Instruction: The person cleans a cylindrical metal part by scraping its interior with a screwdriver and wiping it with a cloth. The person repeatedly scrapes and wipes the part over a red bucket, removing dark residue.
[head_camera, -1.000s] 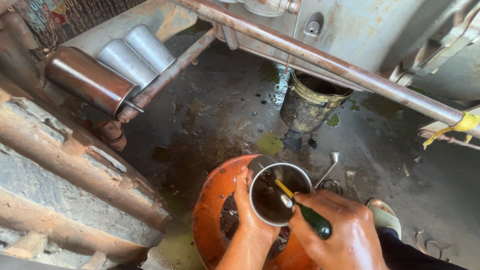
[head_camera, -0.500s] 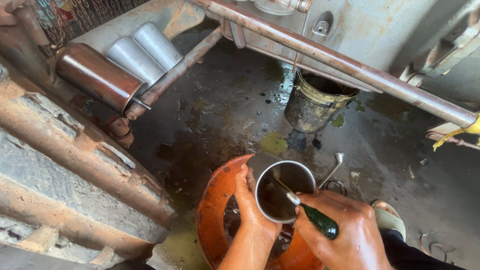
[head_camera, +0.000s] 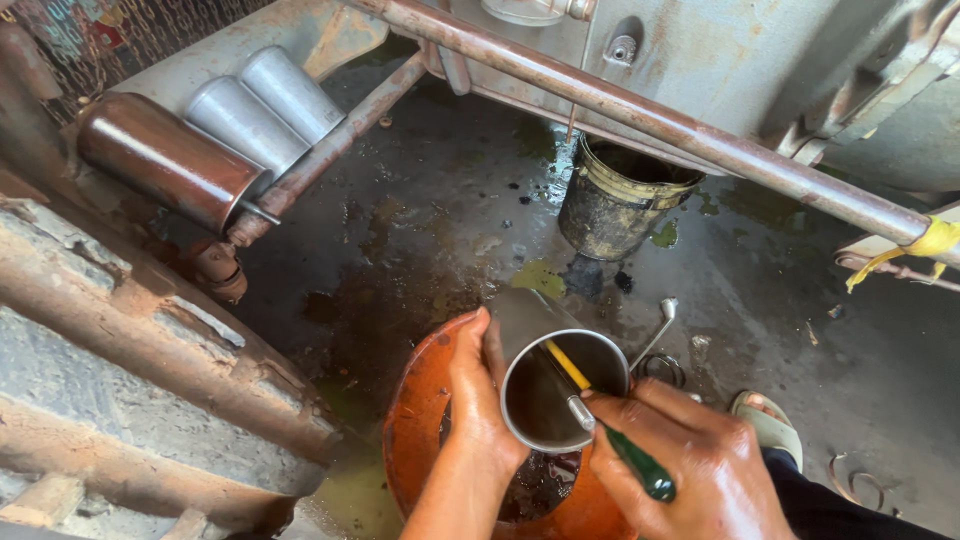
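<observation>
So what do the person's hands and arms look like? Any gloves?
No gloves. The left hand and right hand are both bare, and they look wet and shiny with smears of dark grime. The fingers carry no rings that show. The forearms are bare too, with no sleeves, watch or bands in sight.

Three metal cylinders (head_camera: 240, 130), one bucket (head_camera: 615, 200), one orange basin (head_camera: 415, 430).

Dull metal cup (head_camera: 560, 385), glossy green handle (head_camera: 640, 465)
</observation>
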